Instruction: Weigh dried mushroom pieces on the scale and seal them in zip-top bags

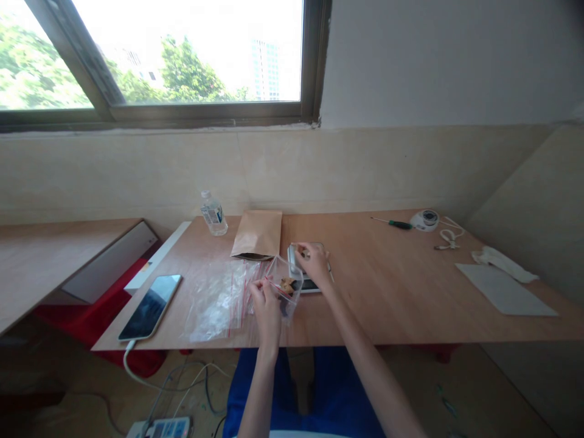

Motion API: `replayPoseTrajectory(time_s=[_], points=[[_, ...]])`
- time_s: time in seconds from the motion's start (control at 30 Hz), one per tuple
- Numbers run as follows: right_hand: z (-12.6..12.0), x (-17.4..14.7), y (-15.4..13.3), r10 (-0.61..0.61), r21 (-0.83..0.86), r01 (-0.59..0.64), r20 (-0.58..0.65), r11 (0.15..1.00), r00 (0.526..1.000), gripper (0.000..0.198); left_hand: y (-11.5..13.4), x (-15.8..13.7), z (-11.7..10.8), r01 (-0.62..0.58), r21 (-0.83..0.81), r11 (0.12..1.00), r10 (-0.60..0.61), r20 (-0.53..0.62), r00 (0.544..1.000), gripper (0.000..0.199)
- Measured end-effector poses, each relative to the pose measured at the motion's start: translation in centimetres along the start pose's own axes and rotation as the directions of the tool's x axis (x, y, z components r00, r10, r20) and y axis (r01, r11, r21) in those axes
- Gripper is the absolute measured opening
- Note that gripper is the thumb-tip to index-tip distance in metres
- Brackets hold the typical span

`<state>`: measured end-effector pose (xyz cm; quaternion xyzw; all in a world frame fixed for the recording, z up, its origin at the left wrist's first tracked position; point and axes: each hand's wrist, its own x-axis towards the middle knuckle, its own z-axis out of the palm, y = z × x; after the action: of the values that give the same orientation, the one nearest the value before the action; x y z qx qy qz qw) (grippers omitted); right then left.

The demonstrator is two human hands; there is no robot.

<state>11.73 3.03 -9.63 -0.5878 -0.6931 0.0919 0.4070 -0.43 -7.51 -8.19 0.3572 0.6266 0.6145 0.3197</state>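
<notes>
My left hand (263, 295) pinches the red-striped edge of a small clear zip bag (295, 299). Tan-brown dried pieces (287, 285) show inside the bag, their kind not clear. To its right, my right hand (312, 258) is closed with fingertips pinched on a small tan piece, mostly hidden by the fingers. Beneath that hand lies a flat white device with a dark panel (311, 285), perhaps a small scale, partly covered. A spread of flat clear zip bags (212, 298) lies left of my left hand.
A brown paper pouch (259, 231) lies behind the bags, beside a plastic bottle (213, 214). At left is a phone (150, 307) on a cable. Toward the right are a screwdriver (399, 224), a white dome camera (425, 220), a white cloth (504, 265) and a grey sheet (506, 292).
</notes>
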Motion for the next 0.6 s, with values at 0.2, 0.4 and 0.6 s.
replayPoseTrajectory(time_s=[0.2, 0.4, 0.6], points=[[-4.5, -1.6, -3.4, -0.118, 0.301, 0.101, 0.036, 0.948, 0.992, 0.030, -0.6, 0.0, 0.4, 0.025, -0.052, 0.998, -0.024, 0.014, 1.000, 0.021], [-2.7, -0.3, 1.7, 0.022, -0.033, -0.023, -0.043, 0.999, 0.999, 0.035, -1.4, 0.3, 0.4, 0.080, -0.080, 0.994, -0.082, -0.015, 0.997, 0.022], [-0.3, 0.6, 5.9, 0.043, -0.277, -0.004, 0.132, 0.961, 0.990, 0.030, -1.8, 0.4, 0.3, 0.095, -0.131, 0.987, -0.095, 0.005, 0.995, 0.025]])
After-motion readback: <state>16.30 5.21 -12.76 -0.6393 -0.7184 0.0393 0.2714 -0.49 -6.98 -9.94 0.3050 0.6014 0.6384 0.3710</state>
